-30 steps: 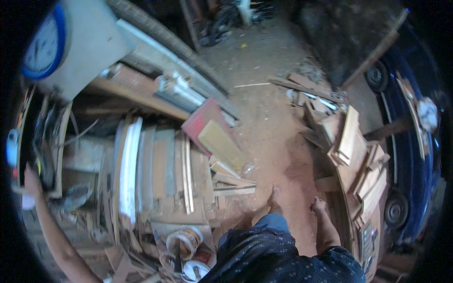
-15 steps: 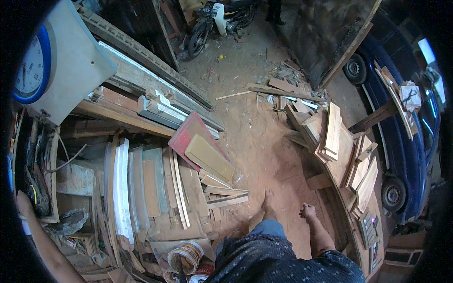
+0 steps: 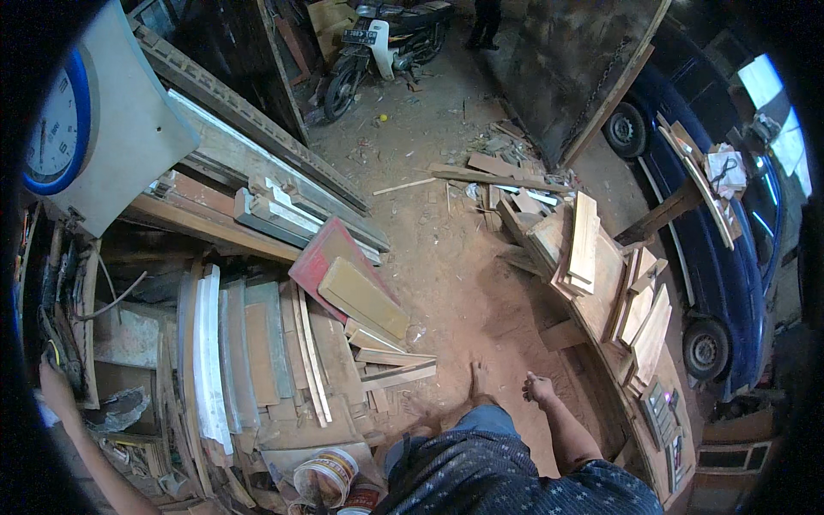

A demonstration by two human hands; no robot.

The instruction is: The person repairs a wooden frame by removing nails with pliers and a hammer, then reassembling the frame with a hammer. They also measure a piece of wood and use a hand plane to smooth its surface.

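1. Right hand point(image 3: 539, 389) hangs over the bare dirt floor point(image 3: 446, 257), open room ahead
2. Stacked planks point(image 3: 592, 257) crowd its right
3. Left hand point(image 3: 57, 388) is hemmed by the shelf clutter point(image 3: 60, 292) and timber pile point(image 3: 257, 360)
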